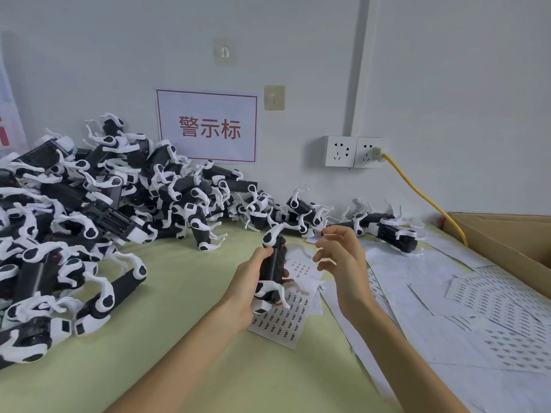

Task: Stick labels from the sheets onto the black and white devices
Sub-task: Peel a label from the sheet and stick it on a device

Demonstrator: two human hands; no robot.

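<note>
Head view. The left hand (249, 283) grips one black and white device (273, 265) upright. Its thumb (262, 254) lies curled against the near side of the black body. The other fingers wrap round the far side, and only their tips show at the right edge. One white limb of the device rises above the thumb, and other white limbs hang below the palm.

The right hand (343, 263) is held in the air just beside the device and does not touch it. Its fingers (333, 233) are loosely bent and spread, with clear gaps between them, and nothing is seen gripped. Whether a small label clings to a fingertip cannot be told.

Below and behind the left fingers a label sheet (283, 321) lies flat on the green table (179, 323). A second, sparser sheet (301, 268) shows in the gap between the two hands. More label sheets (507, 311) are spread to the right of the right hand, overlapping one another.

A large pile of devices (89, 204) lies well to the left of the left hand, against the wall. A few loose devices (396, 231) lie beyond the right fingertips. A cardboard box (507, 236) stands at the far right, and a yellow cable (423, 195) runs to the wall sockets (354, 152) above it. A wall sign (207, 126) with red characters hangs beyond both hands
</note>
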